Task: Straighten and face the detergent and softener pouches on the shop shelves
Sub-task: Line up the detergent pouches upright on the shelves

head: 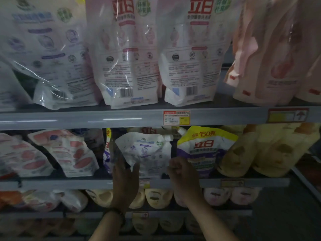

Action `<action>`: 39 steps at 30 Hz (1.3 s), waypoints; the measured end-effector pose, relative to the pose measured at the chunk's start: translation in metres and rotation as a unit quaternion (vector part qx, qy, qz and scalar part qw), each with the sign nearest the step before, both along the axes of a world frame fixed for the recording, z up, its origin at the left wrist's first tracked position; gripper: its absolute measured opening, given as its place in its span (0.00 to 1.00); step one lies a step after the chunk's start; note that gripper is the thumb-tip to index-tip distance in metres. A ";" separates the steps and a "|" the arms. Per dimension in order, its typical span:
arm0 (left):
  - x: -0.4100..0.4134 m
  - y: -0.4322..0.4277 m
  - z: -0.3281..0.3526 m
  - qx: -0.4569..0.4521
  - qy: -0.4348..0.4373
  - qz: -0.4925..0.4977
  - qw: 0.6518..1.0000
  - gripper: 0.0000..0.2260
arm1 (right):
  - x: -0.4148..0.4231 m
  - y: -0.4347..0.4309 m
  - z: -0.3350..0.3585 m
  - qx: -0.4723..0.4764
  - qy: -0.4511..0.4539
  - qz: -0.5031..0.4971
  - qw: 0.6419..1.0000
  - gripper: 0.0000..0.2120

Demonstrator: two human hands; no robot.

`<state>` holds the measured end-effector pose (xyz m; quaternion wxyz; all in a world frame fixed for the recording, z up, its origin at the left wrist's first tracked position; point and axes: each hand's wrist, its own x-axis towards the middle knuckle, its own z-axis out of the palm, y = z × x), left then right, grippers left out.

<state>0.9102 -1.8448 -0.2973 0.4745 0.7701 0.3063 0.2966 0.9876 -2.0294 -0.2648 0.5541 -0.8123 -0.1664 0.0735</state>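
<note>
Fingers [119, 164] of the left hand [126, 178] pinch the lower left corner of the white pouch [149, 150]. The right hand [182, 173] curls round its right edge, probably to square it upright on the middle shelf [69, 184], beside the purple pouch [205, 150].

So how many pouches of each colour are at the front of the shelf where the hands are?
Pink-and-white pouches: 2
White pouch with purple print: 1
Purple pouch with yellow top: 1
Yellow pouches: 2
Total: 6
A half-hidden pouch behind is not counted.
</note>
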 end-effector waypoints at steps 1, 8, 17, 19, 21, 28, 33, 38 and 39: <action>-0.001 0.006 0.000 0.004 -0.007 -0.023 1.000 0.24 | -0.003 0.005 0.000 0.001 0.006 -0.001 1.000 0.02; 0.003 0.040 0.004 -0.012 -0.046 -0.094 0.994 0.34 | -0.016 0.034 0.004 -0.013 0.042 0.028 0.999 0.20; 0.008 0.040 0.000 0.103 -0.031 -0.079 0.991 0.17 | -0.027 0.048 0.017 0.005 0.064 0.030 0.997 0.29; 0.008 0.037 -0.004 0.132 -0.032 -0.061 0.989 0.13 | -0.028 0.051 0.017 0.009 0.069 0.030 0.997 0.30; 0.007 0.036 -0.001 0.122 -0.037 -0.061 0.990 0.14 | -0.029 0.054 0.018 0.017 0.072 0.032 0.997 0.30; 0.008 0.047 -0.010 0.067 -0.005 -0.065 0.996 0.21 | -0.031 0.056 0.020 0.032 0.080 0.050 0.995 0.32; 0.005 0.036 -0.006 0.065 -0.030 -0.061 0.996 0.12 | -0.028 0.060 0.018 0.028 0.067 0.056 0.996 0.30; 0.004 0.033 0.001 0.078 -0.061 -0.035 0.994 0.07 | -0.029 0.055 0.022 0.069 0.068 0.052 0.994 0.11; 0.002 0.030 0.007 0.088 -0.073 -0.030 0.993 0.08 | -0.028 0.053 0.021 0.080 0.066 0.047 0.993 0.09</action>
